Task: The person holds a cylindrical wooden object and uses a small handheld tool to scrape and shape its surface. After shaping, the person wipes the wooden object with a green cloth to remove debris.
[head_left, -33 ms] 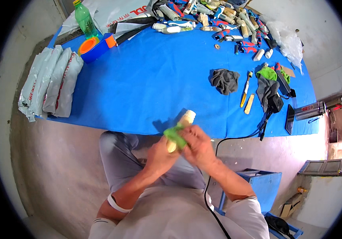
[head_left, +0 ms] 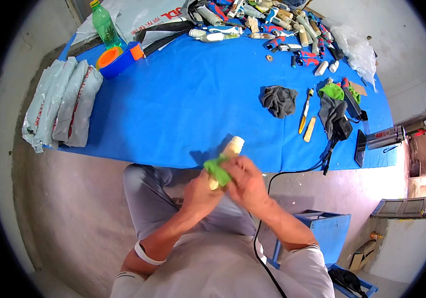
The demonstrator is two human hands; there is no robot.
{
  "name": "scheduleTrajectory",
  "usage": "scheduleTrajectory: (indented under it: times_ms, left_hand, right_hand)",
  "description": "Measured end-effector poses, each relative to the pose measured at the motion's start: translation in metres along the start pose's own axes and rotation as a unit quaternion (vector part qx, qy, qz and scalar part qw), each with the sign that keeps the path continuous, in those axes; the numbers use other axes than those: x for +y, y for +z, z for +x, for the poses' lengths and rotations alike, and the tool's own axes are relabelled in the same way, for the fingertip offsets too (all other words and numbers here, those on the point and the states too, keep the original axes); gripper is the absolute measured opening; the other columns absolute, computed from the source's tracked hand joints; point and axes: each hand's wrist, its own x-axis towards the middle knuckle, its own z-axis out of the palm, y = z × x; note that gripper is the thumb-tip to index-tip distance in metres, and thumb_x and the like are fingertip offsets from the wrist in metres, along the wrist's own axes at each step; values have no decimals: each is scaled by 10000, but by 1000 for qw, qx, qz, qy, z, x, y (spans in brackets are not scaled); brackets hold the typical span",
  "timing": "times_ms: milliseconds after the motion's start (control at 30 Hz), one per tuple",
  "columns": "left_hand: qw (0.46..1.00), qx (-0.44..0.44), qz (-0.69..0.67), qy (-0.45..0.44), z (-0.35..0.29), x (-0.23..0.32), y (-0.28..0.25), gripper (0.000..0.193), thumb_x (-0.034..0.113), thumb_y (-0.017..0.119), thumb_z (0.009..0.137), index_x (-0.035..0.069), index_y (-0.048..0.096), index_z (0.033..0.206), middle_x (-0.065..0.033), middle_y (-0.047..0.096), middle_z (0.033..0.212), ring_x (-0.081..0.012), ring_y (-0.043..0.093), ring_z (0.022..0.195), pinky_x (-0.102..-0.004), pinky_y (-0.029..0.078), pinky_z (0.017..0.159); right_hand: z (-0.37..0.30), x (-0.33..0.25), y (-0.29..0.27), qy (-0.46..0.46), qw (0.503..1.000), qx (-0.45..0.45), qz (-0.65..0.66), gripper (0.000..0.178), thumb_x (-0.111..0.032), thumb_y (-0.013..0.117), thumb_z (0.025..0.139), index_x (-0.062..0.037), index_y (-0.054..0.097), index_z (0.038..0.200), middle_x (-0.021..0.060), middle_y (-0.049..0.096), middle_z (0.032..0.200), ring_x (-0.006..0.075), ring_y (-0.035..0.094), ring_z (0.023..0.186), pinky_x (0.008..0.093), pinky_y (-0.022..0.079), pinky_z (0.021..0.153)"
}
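Observation:
Just over the table's near edge, my left hand (head_left: 200,192) grips a pale cream, rod-like piece (head_left: 234,146). The piece is tilted, with its rough far end pointing up and right; its exact kind is unclear. A bright green cloth (head_left: 217,171) is wrapped around its middle. My right hand (head_left: 248,185) is closed on the cloth and presses it against the piece, its fingers partly blurred. A short stretch of the piece's lower end shows below the cloth, between my hands.
On the blue-covered table (head_left: 173,99) are a grey rag (head_left: 279,101), a brush (head_left: 306,111), a tan stick (head_left: 310,129) and a tape dispenser (head_left: 121,59). Tool handles (head_left: 272,30) pile up behind. Plastic packages (head_left: 64,102) sit left. A black cable (head_left: 267,198) hangs beside my right arm.
The green cloth has shifted slightly along the cream piece, covering more of its lower end. Both hands keep their grip in nearly the same place.

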Motion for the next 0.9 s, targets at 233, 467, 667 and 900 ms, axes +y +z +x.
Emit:
scheduleTrajectory:
  times_ms: [233, 467, 667, 900]
  left_hand:
    - [998, -2, 67, 2, -1, 19, -11, 363, 280, 713, 846, 9, 550, 1024, -245, 676, 848, -450, 656, 820, -521, 514, 701]
    - [988, 42, 139, 59, 33, 41, -53, 376, 240, 739, 847, -6, 567, 1075, -252, 672, 864, -447, 660, 844, -496, 518, 695]
    - [971, 52, 200, 117, 101, 51, -37, 377, 273, 741, 847, 4, 563, 1042, -236, 673, 847, -439, 658, 813, -511, 500, 680]
    - [935, 87, 275, 206, 130, 44, -8, 334, 256, 737, 829, 27, 580, 1014, -187, 688, 873, -387, 675, 797, -486, 516, 669]
  right_hand:
    - [20, 22, 2, 60, 995, 77, 3, 176, -12, 701, 851, 28, 668, 1020, 155, 625, 906, 279, 612, 811, 344, 497, 692]
    - [59, 18, 6, 30, 990, 134, 43, 263, -26, 701, 864, 57, 649, 1108, 186, 610, 925, 333, 618, 768, 388, 497, 661]
    - [110, 72, -6, 33, 987, 154, -32, 202, -50, 689, 859, 37, 667, 1040, 205, 594, 889, 370, 613, 790, 420, 494, 664]
    - [93, 92, -6, -12, 987, 145, -69, 223, -8, 673, 780, 3, 659, 1003, 196, 580, 894, 391, 595, 809, 461, 506, 689]
